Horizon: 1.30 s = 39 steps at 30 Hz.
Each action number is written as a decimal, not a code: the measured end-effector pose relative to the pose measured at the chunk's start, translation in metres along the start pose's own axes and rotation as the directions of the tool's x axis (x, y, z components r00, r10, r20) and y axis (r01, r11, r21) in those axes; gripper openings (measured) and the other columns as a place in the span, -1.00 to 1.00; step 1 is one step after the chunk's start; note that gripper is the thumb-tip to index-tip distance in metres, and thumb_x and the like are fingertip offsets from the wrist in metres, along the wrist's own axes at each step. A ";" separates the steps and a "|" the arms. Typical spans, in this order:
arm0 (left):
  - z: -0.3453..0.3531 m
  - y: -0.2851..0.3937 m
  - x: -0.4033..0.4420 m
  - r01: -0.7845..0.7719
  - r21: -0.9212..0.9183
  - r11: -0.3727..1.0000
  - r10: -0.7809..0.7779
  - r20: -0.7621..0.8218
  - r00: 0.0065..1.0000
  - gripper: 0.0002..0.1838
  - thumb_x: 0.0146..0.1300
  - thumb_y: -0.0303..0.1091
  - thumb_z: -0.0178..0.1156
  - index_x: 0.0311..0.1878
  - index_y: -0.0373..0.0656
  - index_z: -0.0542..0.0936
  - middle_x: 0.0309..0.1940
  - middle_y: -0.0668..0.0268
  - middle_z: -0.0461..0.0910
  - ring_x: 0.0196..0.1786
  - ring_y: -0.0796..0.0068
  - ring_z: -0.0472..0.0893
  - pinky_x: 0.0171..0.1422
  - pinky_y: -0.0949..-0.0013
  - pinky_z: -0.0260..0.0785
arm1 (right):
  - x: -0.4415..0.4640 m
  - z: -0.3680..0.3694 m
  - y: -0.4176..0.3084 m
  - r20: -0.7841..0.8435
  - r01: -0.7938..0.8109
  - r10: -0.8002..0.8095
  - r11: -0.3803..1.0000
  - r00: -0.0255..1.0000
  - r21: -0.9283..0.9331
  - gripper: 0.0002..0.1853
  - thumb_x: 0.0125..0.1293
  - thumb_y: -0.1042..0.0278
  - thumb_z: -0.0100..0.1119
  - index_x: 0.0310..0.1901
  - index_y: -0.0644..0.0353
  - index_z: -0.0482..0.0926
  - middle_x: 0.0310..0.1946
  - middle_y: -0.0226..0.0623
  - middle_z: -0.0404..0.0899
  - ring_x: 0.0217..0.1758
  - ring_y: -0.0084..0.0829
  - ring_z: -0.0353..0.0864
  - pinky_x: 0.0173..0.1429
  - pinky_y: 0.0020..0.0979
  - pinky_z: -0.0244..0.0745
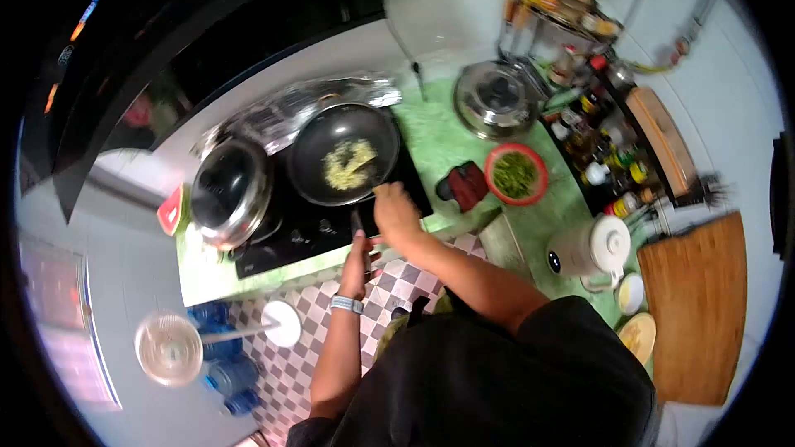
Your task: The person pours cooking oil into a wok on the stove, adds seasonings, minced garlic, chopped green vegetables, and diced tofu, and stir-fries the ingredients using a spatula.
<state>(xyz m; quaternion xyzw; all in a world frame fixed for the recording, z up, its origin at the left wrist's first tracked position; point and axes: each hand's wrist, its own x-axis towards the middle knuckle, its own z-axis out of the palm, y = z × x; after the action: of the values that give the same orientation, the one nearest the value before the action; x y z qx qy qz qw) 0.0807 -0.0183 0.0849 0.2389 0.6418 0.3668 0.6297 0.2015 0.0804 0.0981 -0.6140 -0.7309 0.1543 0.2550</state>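
A black wok [306,161] sits on the black cooktop [277,252], with pale yellow chopped food [344,165] spread over its middle. My left hand [356,265], below a wristband, is closed around the wok's handle at the front edge of the cooktop. Over the wok's near right rim, my right hand [397,215] is closed on a spatula [363,167], whose blade lies in the food; most of its handle is hidden by my fingers. To the right of my right hand, a red bowl [540,170] holds green chopped vegetables [513,175], beside a dark red cloth [468,186].
A lidded pot [236,228] stands left of the wok, with crumpled foil [273,112] behind. Another lidded pan [495,101] is at the back right. Bottles [609,149], a white kettle [580,252] and a wooden board [696,306] line the right side.
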 end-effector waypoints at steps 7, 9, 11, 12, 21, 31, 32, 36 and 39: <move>0.019 0.019 0.005 -0.026 -0.234 0.972 0.060 0.138 0.989 -0.68 0.50 -0.08 0.06 -0.03 -0.13 0.62 -0.21 0.44 0.64 -0.20 0.55 0.61 -0.06 0.47 0.47 | -0.073 -0.001 -0.008 0.105 0.006 -0.078 0.827 0.991 0.562 -0.48 -0.01 0.55 0.21 0.01 0.52 0.28 -0.08 0.22 0.31 0.15 0.19 0.25 0.24 -0.09 0.33; 0.006 0.006 0.021 -0.015 -0.138 0.990 0.029 0.106 0.994 -0.71 0.46 -0.06 0.12 -0.06 -0.08 0.61 -0.27 0.44 0.62 -0.23 0.55 0.59 -0.15 0.45 0.48 | -0.080 -0.008 0.004 0.145 0.027 -0.153 0.774 0.978 0.633 -0.47 0.00 0.52 0.19 0.03 0.50 0.27 -0.01 0.25 0.33 0.20 0.14 0.25 0.29 -0.10 0.30; 0.001 0.008 0.022 0.071 -0.017 0.997 -0.070 0.044 0.997 -0.74 0.40 -0.04 0.20 -0.18 -0.03 0.59 -0.35 0.46 0.58 -0.27 0.57 0.57 -0.36 0.40 0.45 | -0.085 0.011 0.050 0.277 -0.179 -0.112 0.527 0.954 0.831 -0.47 0.04 0.48 0.26 0.10 0.34 0.39 -0.06 -0.04 0.48 -0.01 -0.23 0.50 0.05 -0.30 0.49; 0.010 0.014 0.012 0.067 -0.026 0.997 -0.068 -0.030 0.997 -0.74 0.37 -0.04 0.24 -0.26 -0.02 0.57 -0.38 0.47 0.55 -0.34 0.59 0.53 -0.46 0.44 0.37 | -0.086 0.020 0.084 0.326 -0.264 -0.112 0.373 0.939 0.889 -0.46 0.04 0.48 0.29 0.12 0.28 0.44 -0.09 -0.16 0.52 -0.12 -0.37 0.56 -0.06 -0.37 0.53; 0.003 -0.001 0.012 -0.058 0.043 0.997 0.062 -0.108 0.992 -0.65 0.41 0.03 0.10 -0.19 -0.09 0.54 -0.29 0.37 0.55 -0.25 0.54 0.56 -0.25 0.40 0.52 | -0.073 -0.024 0.372 0.405 -0.312 0.818 -0.292 0.408 0.904 -0.67 0.31 0.22 0.27 0.01 0.18 0.49 -0.37 -0.32 0.57 -0.43 -0.41 0.64 -0.33 -0.42 0.59; 0.012 -0.014 0.019 -0.213 -0.223 0.951 0.189 -0.123 0.974 -0.55 0.46 -0.01 -0.05 0.13 -0.20 0.46 0.00 0.23 0.55 0.11 0.31 0.61 -0.07 0.26 0.63 | -0.073 -0.015 0.419 0.128 -0.252 0.723 0.065 0.679 0.966 -0.86 0.48 0.34 0.07 -0.13 0.22 0.53 -0.44 -0.35 0.56 -0.52 -0.53 0.52 -0.46 -0.48 0.46; 0.010 -0.016 0.021 -0.208 -0.244 0.947 0.186 -0.108 0.976 -0.57 0.46 -0.01 -0.04 0.11 -0.19 0.48 -0.04 0.24 0.55 0.11 0.32 0.61 -0.06 0.25 0.64 | -0.076 -0.019 0.410 0.125 -0.256 0.712 0.078 0.690 0.964 -0.86 0.48 0.34 0.07 -0.13 0.22 0.53 -0.44 -0.35 0.56 -0.52 -0.53 0.52 -0.46 -0.48 0.46; 0.004 -0.021 0.027 -0.225 -0.338 0.914 0.216 -0.065 0.974 -0.69 0.50 -0.07 -0.08 -0.08 -0.12 0.47 -0.04 0.29 0.50 0.10 0.37 0.60 -0.05 0.18 0.64 | -0.069 -0.069 0.362 0.037 -0.227 0.678 0.193 0.734 0.955 -0.87 0.48 0.36 0.06 -0.19 0.22 0.52 -0.50 -0.36 0.52 -0.55 -0.54 0.45 -0.47 -0.47 0.39; 0.000 -0.022 0.027 -0.242 -0.352 0.904 0.250 -0.023 0.968 -0.66 0.49 0.00 -0.07 0.00 -0.10 0.41 0.11 0.22 0.51 0.14 0.27 0.60 0.01 0.08 0.62 | -0.053 -0.102 0.297 -0.004 -0.191 0.645 0.232 0.764 0.954 -0.86 0.48 0.35 0.08 -0.24 0.21 0.52 -0.53 -0.37 0.50 -0.57 -0.56 0.43 -0.47 -0.48 0.39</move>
<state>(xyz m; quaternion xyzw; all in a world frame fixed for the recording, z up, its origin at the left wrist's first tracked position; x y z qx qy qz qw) 0.0820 -0.0110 0.0509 0.2057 0.5235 0.5493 0.6179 0.5084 0.0785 0.0117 -0.5569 -0.2468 0.4674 0.6407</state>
